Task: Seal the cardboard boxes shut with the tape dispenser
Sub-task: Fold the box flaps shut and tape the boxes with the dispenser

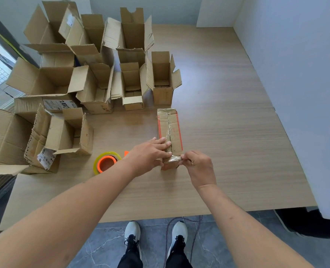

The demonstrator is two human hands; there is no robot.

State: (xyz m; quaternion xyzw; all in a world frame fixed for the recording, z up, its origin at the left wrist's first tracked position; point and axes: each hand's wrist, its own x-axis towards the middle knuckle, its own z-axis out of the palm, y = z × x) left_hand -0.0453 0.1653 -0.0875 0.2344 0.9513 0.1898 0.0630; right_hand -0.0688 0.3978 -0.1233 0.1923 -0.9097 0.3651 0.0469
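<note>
Closed box [170, 130] lay lengthwise, pointing away across the desk [228, 132].
Left hand [150, 151] pressed flat on it; right hand [197, 165] pinched tape [173, 158] at its near end.

Both arms are extended forward. The left hand [150, 151] is laid flat, fingers straight and pressed down. The right hand [198, 164] is curled, fingertips pinched together.

I am logging one legible marking: a white shipping label [60, 105] on the flap of an open cardboard box [28, 106] at the table's left is carrying a handwritten scrawl ending in what is reading as "2", the rest too small to make out. I am finding the print on a second label [45, 158], on the torn box [44, 140] nearer me, unreadable, barcodes only.
</note>
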